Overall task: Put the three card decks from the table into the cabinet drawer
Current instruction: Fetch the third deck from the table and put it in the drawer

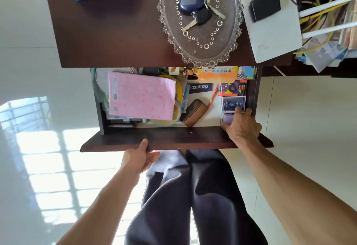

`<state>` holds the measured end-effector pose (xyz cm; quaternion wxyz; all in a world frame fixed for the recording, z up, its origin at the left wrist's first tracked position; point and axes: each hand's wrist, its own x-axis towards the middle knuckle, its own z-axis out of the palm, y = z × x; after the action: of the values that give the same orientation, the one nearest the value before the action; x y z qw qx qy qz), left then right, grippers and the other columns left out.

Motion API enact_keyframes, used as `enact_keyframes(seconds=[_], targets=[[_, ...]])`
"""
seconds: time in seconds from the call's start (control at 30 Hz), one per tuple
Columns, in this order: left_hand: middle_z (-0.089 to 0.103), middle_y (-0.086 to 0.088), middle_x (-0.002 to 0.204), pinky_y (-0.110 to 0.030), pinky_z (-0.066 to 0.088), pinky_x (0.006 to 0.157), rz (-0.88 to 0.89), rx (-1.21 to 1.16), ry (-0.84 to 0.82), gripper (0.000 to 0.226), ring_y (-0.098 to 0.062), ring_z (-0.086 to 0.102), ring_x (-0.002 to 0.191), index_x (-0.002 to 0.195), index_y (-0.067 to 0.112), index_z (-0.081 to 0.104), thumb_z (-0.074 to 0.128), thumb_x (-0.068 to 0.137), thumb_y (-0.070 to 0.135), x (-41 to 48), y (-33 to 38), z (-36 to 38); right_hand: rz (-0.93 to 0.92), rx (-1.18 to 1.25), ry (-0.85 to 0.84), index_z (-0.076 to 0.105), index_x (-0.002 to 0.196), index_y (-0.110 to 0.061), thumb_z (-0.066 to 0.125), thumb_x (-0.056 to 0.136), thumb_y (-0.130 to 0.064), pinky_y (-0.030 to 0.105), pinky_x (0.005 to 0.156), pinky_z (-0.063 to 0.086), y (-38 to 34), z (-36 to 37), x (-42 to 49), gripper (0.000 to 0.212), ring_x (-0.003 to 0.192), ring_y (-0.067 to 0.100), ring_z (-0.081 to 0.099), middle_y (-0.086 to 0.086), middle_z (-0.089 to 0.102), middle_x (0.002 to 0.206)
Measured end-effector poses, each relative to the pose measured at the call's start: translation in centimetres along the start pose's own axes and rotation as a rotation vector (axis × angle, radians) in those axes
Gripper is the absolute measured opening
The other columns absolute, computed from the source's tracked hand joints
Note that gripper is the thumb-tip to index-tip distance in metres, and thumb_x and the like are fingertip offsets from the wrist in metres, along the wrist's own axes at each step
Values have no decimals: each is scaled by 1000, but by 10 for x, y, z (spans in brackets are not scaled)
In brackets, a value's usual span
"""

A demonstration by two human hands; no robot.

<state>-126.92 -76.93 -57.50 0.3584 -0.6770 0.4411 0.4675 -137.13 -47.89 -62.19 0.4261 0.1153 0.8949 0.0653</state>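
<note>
Open drawer [173, 138]: red deck [232, 88] and blue deck [233, 104] already inside; right hand [241, 126] fingers closed on purple deck [228, 119], setting it in; left hand [140, 157] grips drawer front; closing left

Head cam, single view, steep downward.
Looks from above, close over the open drawer [202, 117], cabinet top [116, 32] beyond, floor [38, 148] around.

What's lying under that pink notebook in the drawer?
Under the pink notebook, round yellow and pale discs poke out at its right edge, and a pale round thing shows at its upper left. Whatever lies beneath its middle is covered.
</note>
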Motion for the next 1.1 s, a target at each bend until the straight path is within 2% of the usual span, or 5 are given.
enact_keyframes(seconds=[0.3, 0.5, 0.63, 0.83, 1.1], targets=[[78, -14, 71, -24, 49, 53, -8, -5, 20, 42, -15, 69, 49, 95, -1, 67, 58, 95, 40, -1, 0, 0, 88, 240, -125, 28, 154, -14, 76, 84, -54, 52, 94, 52, -4, 1, 5, 94, 127, 39, 58, 19, 54, 144], [72, -19, 59, -24, 49, 48, -91, -184, -53, 36, -22, 61, 51, 85, -5, 64, 57, 98, 28, -8, 10, -2, 81, 900, -177, 62, 122, -23, 72, 89, -45, 27, 66, 50, 16, -16, -47, 41, 91, 15, 73, -1, 74, 107], [71, -19, 64, -20, 49, 41, -104, -262, -41, 34, -19, 58, 50, 96, -6, 64, 54, 99, 26, -24, 10, 2, 322, 1128, -287, 72, 106, -18, 67, 95, -43, 22, 56, 48, 29, -8, -90, 28, 70, 11, 77, 0, 80, 84], [70, -24, 93, -28, 59, 57, -51, -363, 34, 23, -23, 68, 61, 116, -4, 61, 56, 96, 7, -41, 7, -3, 611, 1474, -456, 55, 132, -2, 52, 106, -31, 30, 69, 52, 30, -5, -105, 39, 101, 31, 72, 21, 72, 121], [69, -18, 97, -26, 61, 51, 7, -449, 19, 12, -32, 70, 87, 107, 2, 54, 47, 101, 9, -38, 4, -7, 665, 1828, -457, 48, 132, 4, 42, 110, -16, 34, 77, 55, 19, 8, -98, 31, 97, 35, 71, 25, 64, 130]])
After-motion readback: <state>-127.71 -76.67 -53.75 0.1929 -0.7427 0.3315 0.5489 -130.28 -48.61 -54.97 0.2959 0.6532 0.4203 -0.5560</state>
